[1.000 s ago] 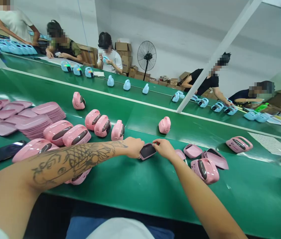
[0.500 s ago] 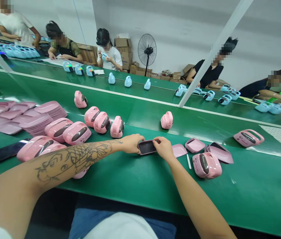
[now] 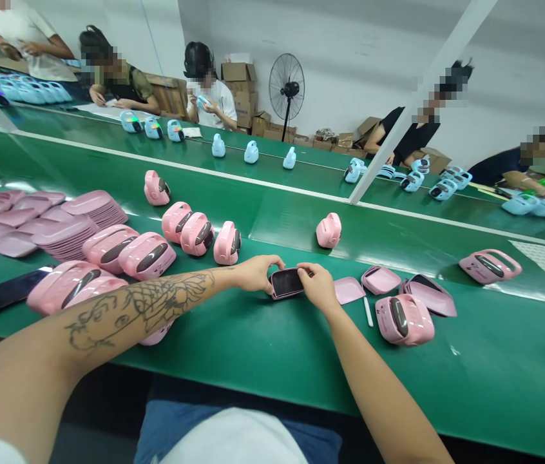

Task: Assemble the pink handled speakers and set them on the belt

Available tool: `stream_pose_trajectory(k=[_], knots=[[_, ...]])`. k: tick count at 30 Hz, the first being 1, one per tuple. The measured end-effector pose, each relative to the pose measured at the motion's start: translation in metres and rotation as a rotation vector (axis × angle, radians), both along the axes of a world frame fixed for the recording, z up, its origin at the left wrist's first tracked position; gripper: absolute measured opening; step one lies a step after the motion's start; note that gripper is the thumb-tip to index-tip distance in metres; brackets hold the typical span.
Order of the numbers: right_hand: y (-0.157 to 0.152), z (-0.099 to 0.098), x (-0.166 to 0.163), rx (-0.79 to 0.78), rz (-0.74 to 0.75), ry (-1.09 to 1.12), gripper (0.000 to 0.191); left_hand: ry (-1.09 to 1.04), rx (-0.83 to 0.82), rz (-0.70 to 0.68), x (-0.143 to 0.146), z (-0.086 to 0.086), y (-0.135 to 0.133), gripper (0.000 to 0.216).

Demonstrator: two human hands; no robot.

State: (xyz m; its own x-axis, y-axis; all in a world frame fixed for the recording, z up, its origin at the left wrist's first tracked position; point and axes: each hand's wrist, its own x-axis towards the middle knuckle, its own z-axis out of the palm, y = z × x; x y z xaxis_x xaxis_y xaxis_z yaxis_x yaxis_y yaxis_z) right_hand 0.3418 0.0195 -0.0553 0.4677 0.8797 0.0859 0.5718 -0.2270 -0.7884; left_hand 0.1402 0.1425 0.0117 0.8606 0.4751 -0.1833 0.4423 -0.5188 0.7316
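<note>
Pinching a pink-rimmed dark panel (image 3: 286,284), left fingers (image 3: 269,260) and right fingers (image 3: 308,268) sit near a pink casing (image 3: 415,317) with illegibly small marks.

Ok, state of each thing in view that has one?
Left hand: gripping the dark-faced panel's left end
Right hand: fingers on its right end, grip unclear
Dark-faced panel: dark face toward camera
White stick: lying on the table
Lone pink case: standing, apart from others
Pink panels: stacked
Fan: upright, spinning or not unclear
Cardboard boxes: stacked
</note>
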Motion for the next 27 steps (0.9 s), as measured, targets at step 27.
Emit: stream_pose_trajectory(k=[27], knots=[[-0.047,0.038,0.033,0.571,0.025,1.49,0.075,-0.253,-0.164,0.057,0.158,0.016,0.055,0.116]])
